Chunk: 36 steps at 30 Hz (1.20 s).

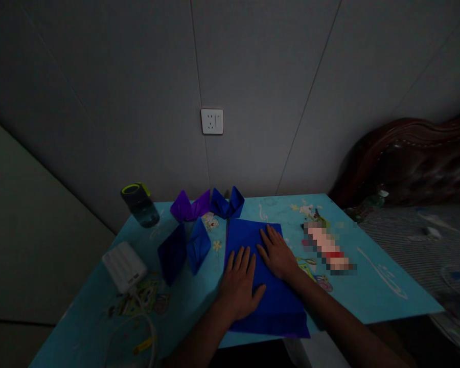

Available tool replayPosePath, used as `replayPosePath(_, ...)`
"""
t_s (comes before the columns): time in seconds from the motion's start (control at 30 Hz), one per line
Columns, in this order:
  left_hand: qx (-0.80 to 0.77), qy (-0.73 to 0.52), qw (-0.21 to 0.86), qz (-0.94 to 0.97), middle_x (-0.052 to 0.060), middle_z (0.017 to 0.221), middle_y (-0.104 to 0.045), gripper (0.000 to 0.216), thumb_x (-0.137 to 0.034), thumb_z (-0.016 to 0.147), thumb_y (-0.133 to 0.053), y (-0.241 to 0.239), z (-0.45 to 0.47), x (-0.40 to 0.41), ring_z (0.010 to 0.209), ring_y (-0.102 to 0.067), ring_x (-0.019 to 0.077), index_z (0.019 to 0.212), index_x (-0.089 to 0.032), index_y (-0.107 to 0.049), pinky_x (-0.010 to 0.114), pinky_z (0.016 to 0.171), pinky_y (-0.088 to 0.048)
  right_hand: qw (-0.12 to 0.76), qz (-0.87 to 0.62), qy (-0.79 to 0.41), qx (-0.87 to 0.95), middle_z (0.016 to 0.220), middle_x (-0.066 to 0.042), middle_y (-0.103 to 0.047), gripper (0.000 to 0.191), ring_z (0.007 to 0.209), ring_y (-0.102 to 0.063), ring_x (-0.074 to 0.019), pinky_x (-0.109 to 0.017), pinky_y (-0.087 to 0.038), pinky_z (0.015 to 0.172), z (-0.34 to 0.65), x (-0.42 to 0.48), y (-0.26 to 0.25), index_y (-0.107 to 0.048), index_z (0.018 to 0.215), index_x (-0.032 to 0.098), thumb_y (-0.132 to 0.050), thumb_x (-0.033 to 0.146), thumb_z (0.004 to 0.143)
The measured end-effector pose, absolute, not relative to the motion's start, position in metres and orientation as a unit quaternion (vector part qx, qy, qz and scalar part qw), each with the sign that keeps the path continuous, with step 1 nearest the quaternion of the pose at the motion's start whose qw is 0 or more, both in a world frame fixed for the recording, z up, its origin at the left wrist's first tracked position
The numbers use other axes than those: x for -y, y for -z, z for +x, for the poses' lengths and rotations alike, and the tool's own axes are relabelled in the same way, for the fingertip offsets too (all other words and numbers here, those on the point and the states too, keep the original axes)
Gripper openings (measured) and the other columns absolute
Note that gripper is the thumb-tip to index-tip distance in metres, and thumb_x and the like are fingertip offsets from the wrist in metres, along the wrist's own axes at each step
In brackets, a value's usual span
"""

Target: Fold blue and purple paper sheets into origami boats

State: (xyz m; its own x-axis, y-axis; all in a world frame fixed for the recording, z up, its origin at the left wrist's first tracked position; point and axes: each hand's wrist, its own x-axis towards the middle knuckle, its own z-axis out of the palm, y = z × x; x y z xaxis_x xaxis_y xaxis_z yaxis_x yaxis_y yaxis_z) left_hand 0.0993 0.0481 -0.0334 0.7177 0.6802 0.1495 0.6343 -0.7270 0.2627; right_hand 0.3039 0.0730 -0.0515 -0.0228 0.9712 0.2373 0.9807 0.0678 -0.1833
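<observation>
A sheet of dark blue paper (pixel 268 304) lies flat on the table in front of me, with a purple edge showing along its near side. My left hand (pixel 240 283) rests palm down on its left part, fingers spread. On its upper right part my right hand (pixel 278 253) also lies flat, fingers stretched out. Just beyond the sheet stand a folded blue paper boat (pixel 227 203) and a purple paper boat (pixel 190 206). Left of the sheet, another folded blue paper piece (pixel 186 250) stands upright. Neither hand touches these folded shapes.
At the left are a water bottle (pixel 141 205) and a white power bank (pixel 124 268) with a cable, plus a small yellow object (pixel 143 346). A blurred-out item (pixel 329 248) lies right on the patterned blue tabletop (pixel 375 301). Behind is a wall with a socket (pixel 212 121); a bed (pixel 410 220) stands right.
</observation>
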Motion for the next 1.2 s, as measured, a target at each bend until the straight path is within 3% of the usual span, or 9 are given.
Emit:
replayPosePath(0.13,-0.359,-0.129,0.092,0.920,0.015,0.160,-0.024,0.065,-0.049,0.097,-0.034,0.038,0.100,-0.048,0.149,-0.016,0.0321,0.151,-0.012,-0.030,0.055,0.119,-0.015,0.158,-0.648,0.048,0.743,0.158,-0.014,-0.029,0.051,0.146,-0.025,-0.0306,-0.052,-0.028,0.117,0.300,-0.029,0.056,-0.040,0.148,0.014,-0.034,0.032,0.101)
replayPosePath(0.3,-0.364,-0.137,0.086,0.917,0.013,0.160,-0.024,0.059,-0.039,0.099,-0.031,0.036,0.099,-0.047,0.149,-0.016,0.0290,0.152,-0.014,-0.028,0.052,0.120,-0.017,0.142,-0.642,0.065,0.751,0.158,-0.008,-0.029,0.069,0.140,-0.038,-0.0318,-0.051,-0.041,0.109,0.296,0.063,0.082,-0.013,0.156,0.027,-0.045,0.044,0.097)
replayPosePath(0.4,-0.368,-0.139,0.088,0.915,0.013,0.161,-0.023,0.059,-0.040,0.099,-0.030,0.037,0.100,-0.046,0.149,-0.015,0.0280,0.151,-0.013,-0.029,0.050,0.121,-0.018,0.151,-0.645,0.075,0.746,0.159,-0.006,-0.023,0.076,0.138,-0.041,-0.0333,-0.052,-0.043,0.107,0.295,0.082,0.086,-0.009,0.156,0.032,-0.049,0.047,0.094)
replayPosePath(0.53,-0.387,-0.164,0.098,0.902,0.015,0.159,-0.028,0.058,-0.038,0.099,-0.031,0.037,0.102,-0.045,0.147,-0.024,0.0285,0.150,-0.009,-0.031,0.049,0.120,-0.024,0.174,-0.630,0.078,0.753,0.159,-0.004,-0.026,0.075,0.137,-0.043,-0.0339,-0.052,-0.046,0.105,0.296,0.075,0.087,-0.013,0.155,0.034,-0.052,0.047,0.093)
replayPosePath(0.67,-0.361,-0.220,0.088,0.902,0.012,0.146,-0.050,0.045,-0.024,0.100,-0.032,0.022,0.090,-0.039,0.135,-0.046,0.0234,0.139,-0.011,-0.049,0.039,0.113,-0.039,0.187,-0.628,0.072,0.752,0.157,-0.006,-0.031,0.072,0.134,-0.046,-0.0339,-0.051,-0.049,0.102,0.303,0.072,0.092,-0.020,0.154,0.034,-0.053,0.047,0.092)
replayPosePath(0.83,-0.448,-0.310,-0.026,0.838,0.011,0.124,-0.064,0.039,-0.013,0.097,-0.035,-0.002,0.042,-0.040,0.119,-0.057,0.0245,0.128,-0.019,-0.059,0.041,0.101,-0.048,0.171,-0.620,0.065,0.763,0.158,-0.006,-0.030,0.061,0.133,-0.047,-0.0352,-0.053,-0.047,0.104,0.310,0.063,0.061,-0.038,0.148,0.036,-0.054,0.047,0.090)
replayPosePath(1.0,-0.577,-0.201,-0.064,0.789,0.013,0.116,-0.064,0.027,-0.018,0.090,-0.055,-0.003,0.011,-0.058,0.107,-0.059,0.0293,0.116,-0.016,-0.065,0.043,0.088,-0.050,0.170,-0.641,-0.001,0.748,0.157,0.000,-0.033,0.049,0.135,-0.046,-0.0306,-0.048,-0.045,0.108,0.300,0.031,0.024,-0.050,0.141,0.038,-0.049,0.049,0.093)
replayPosePath(1.13,-0.570,-0.158,-0.050,0.805,0.008,0.109,-0.067,0.024,-0.010,0.084,-0.061,0.009,0.006,-0.062,0.102,-0.060,0.0266,0.105,-0.020,-0.070,0.039,0.084,-0.049,0.148,-0.686,-0.042,0.711,0.155,-0.010,-0.037,0.057,0.140,-0.038,-0.0336,-0.054,-0.038,0.111,0.284,0.012,0.041,-0.052,0.141,0.025,-0.044,0.056,0.094)
replayPosePath(1.2,-0.565,-0.176,-0.056,0.804,0.006,0.106,-0.068,0.025,-0.006,0.084,-0.059,0.015,0.001,-0.058,0.099,-0.060,0.0241,0.100,-0.021,-0.071,0.038,0.083,-0.048,0.149,-0.681,-0.030,0.716,0.157,-0.011,-0.032,0.063,0.143,-0.031,-0.0353,-0.057,-0.032,0.114,0.277,0.010,0.058,-0.048,0.143,0.024,-0.047,0.059,0.092)
